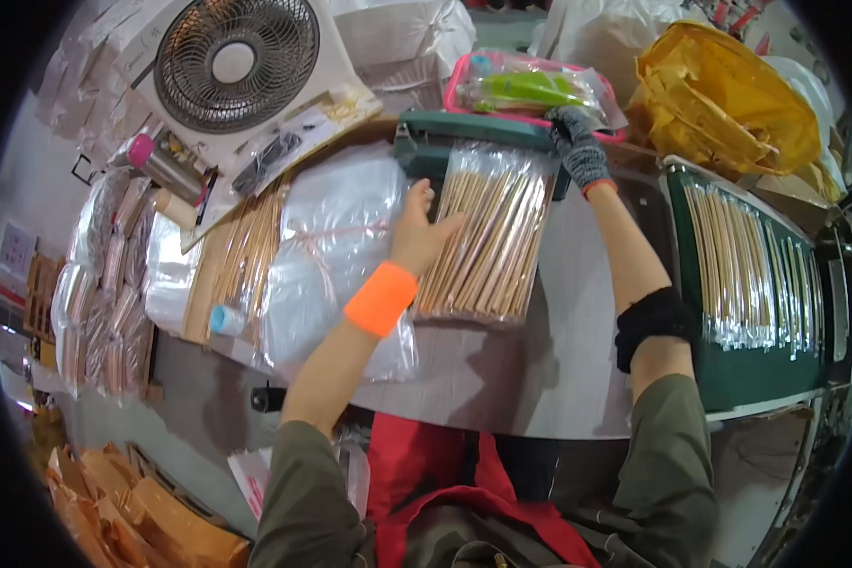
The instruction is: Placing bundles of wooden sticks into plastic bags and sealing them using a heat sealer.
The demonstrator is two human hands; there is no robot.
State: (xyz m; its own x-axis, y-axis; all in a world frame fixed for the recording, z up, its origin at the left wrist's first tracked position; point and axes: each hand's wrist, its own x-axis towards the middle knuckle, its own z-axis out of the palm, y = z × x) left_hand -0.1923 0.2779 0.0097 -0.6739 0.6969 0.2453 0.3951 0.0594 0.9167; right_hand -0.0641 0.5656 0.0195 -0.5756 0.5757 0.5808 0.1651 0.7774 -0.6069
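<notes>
A clear plastic bag of thin wooden sticks lies on the grey table, its far end at a dark green bar-type bag sealer. Beside the bag's left edge is my left hand, bare, with an orange wristband. Its thumb stands apart from the fingers and reaches over the bag. My right hand, in a grey knitted glove, is closed over the right end of the sealer's upper bar; the glove partly hides that end. Left of the bag rests a stack of empty clear bags tied with string.
A box fan stands at the far left, near a steel bottle and loose sticks. A pink basket and yellow bag are at the back. On the right, a green-topped surface holds bagged sticks.
</notes>
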